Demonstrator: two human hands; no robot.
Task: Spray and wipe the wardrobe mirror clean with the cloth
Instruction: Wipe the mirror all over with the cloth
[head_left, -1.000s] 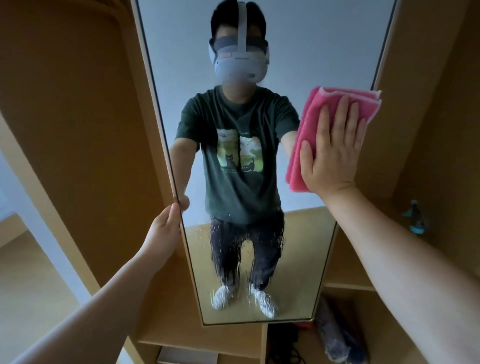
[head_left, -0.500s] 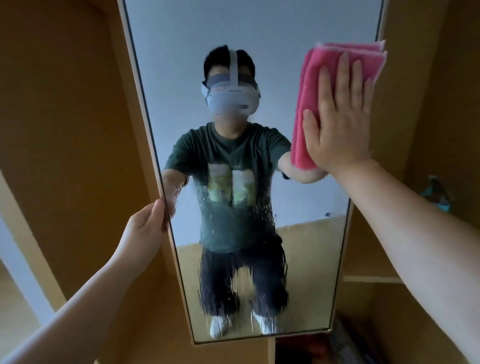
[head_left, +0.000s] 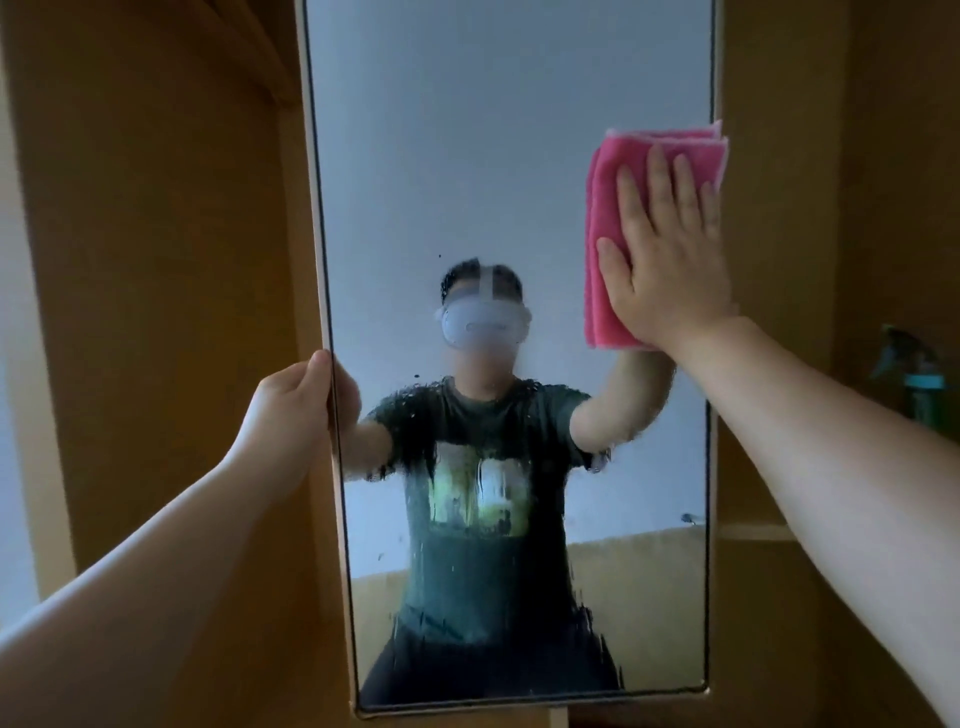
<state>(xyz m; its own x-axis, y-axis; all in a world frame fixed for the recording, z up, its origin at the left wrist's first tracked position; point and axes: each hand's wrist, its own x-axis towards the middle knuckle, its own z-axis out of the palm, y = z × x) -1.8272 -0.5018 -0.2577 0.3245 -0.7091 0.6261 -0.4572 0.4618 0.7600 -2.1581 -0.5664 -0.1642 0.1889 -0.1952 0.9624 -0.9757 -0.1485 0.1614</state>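
The tall wardrobe mirror fills the middle of the head view, in a thin pale frame. Spray droplets and runs cover its lower half; the upper half looks dry. My right hand lies flat, fingers spread, pressing a folded pink cloth against the glass at the mirror's right edge, upper part. My left hand grips the mirror's left edge at mid height, thumb on the front. The glass reflects a person with a headset.
Wooden wardrobe panels stand left and right of the mirror. A teal spray bottle sits on a shelf at the far right, behind my right forearm.
My view has tilted upward, so the mirror's upper part shows now. My right hand has slid the pink cloth up along the right edge. My left hand still holds the left edge.
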